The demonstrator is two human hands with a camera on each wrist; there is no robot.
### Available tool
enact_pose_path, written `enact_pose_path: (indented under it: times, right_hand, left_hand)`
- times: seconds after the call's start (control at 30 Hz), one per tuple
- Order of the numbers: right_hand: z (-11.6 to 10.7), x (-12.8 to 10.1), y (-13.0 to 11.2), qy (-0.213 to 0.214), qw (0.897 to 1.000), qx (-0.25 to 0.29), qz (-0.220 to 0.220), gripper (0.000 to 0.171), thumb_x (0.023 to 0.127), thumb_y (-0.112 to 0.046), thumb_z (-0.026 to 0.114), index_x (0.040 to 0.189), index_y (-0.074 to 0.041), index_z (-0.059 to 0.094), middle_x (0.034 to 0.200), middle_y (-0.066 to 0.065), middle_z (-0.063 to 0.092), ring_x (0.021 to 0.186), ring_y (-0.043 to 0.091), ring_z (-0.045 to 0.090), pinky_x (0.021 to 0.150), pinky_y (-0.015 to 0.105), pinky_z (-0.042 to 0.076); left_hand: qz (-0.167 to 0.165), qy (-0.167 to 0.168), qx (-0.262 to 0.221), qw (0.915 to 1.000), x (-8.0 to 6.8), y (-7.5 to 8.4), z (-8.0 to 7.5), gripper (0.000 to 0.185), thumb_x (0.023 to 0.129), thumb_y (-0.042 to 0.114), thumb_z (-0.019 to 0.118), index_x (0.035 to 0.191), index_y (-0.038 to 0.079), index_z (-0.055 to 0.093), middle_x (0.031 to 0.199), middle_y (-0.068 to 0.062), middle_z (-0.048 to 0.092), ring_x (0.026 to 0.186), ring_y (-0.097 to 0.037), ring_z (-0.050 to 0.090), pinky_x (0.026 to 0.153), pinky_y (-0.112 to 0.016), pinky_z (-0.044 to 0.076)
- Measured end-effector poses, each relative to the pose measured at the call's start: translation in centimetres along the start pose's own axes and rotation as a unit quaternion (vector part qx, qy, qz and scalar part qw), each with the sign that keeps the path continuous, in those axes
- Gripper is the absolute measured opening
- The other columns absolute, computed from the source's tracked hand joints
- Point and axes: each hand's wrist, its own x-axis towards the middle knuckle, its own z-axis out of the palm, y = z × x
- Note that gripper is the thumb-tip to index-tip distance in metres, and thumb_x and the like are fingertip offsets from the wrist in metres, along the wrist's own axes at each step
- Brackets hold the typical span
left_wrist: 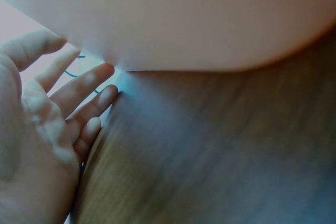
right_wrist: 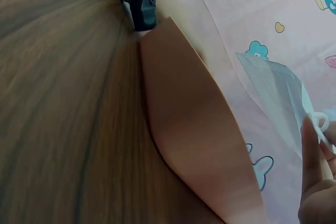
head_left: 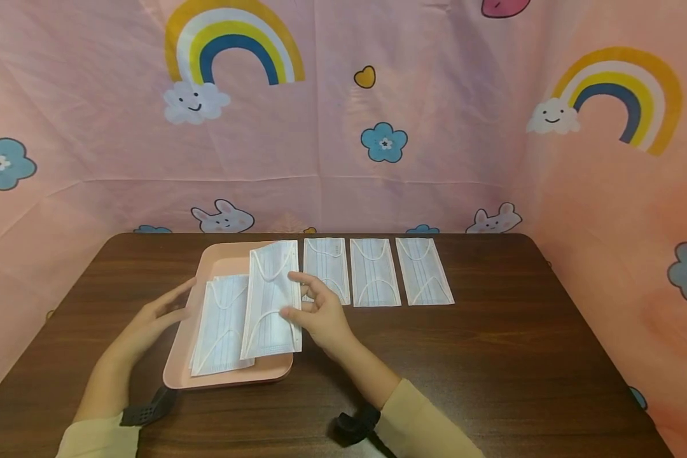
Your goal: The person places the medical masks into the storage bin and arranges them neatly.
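Two hands work over a pink tray (head_left: 174, 366) on a dark wooden table (head_left: 492, 356). The right hand (head_left: 320, 315) pinches a white face mask (head_left: 271, 299) by its right edge, thumb and fingertips curled onto the pleated fabric, so the mask hangs tilted above the tray with its lower end near the tray's front rim. In the right wrist view the same mask (right_wrist: 278, 93) shows pale blue and thin, pinched at the fingertips (right_wrist: 310, 140), with the tray's underside (right_wrist: 194, 129) slanting just below it.

Just left of that grip, a small stack of masks (head_left: 220, 327) lies flat in the tray, partly under the held one. Further left, the left hand (head_left: 154, 318) rests at the tray's left rim, fingers straight and relaxed, holding nothing; the left wrist view shows its spread fingers (left_wrist: 84, 90) touching the tray's edge (left_wrist: 173, 24).

Beyond the right hand's fingertips and off to their right, three more masks lie flat on the table in a row: the nearest (head_left: 326, 267) just behind the fingers, the middle one (head_left: 374, 272) beside it, the far one (head_left: 423, 271) well apart from the grip. A pink printed backdrop (head_left: 435, 127) rises behind the table.
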Motion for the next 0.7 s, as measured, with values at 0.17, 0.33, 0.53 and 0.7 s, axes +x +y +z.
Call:
enact_pose_path:
  times: [0.17,0.33,0.53,0.7]
  right_hand:
    - [1.4,0.1,-0.5,-0.007,1.000,-0.001,0.007,0.058,0.081,0.013,0.068,0.135,0.001,0.049,0.088,0.002,0.044,0.056,0.001,0.041,0.053,0.014,0.040]
    - [2.5,0.4,-0.8,-0.005,1.000,-0.017,-0.006,0.057,0.080,0.012,0.069,0.133,0.003,0.051,0.083,0.002,0.040,0.054,0.003,0.030,0.051,0.014,0.034]
    - [3.5,1.8,1.4,0.014,1.000,0.005,-0.005,0.057,0.077,0.014,0.071,0.129,-0.004,0.057,0.080,-0.002,0.045,0.052,0.004,0.026,0.047,0.015,0.028]
    - [4.3,2.3,2.2,0.019,1.000,-0.002,0.012,0.057,0.076,0.013,0.073,0.127,-0.008,0.059,0.081,-0.004,0.048,0.050,0.004,0.026,0.046,0.015,0.027]
  left_hand:
    - [0.013,0.001,-0.004,0.9999,-0.1,-0.1,0.1,0.059,0.098,0.021,0.056,0.151,0.013,0.032,0.148,-0.026,0.030,0.108,0.006,0.043,0.083,-0.011,0.038]
    - [0.007,-0.004,-0.004,1.0000,-0.1,-0.2,0.1,0.059,0.098,0.021,0.056,0.151,0.013,0.030,0.150,-0.025,0.028,0.122,-0.021,0.044,0.084,-0.012,0.037]
    - [0.011,-0.004,-0.010,0.9999,0.2,-0.3,0.0,0.059,0.099,0.021,0.055,0.152,0.014,0.029,0.151,-0.023,0.027,0.129,-0.036,0.036,0.085,-0.010,0.035]
    - [0.010,-0.005,-0.006,0.9999,0.1,-0.2,-0.1,0.060,0.099,0.021,0.055,0.152,0.014,0.029,0.152,-0.022,0.026,0.129,-0.023,0.038,0.085,-0.009,0.034]
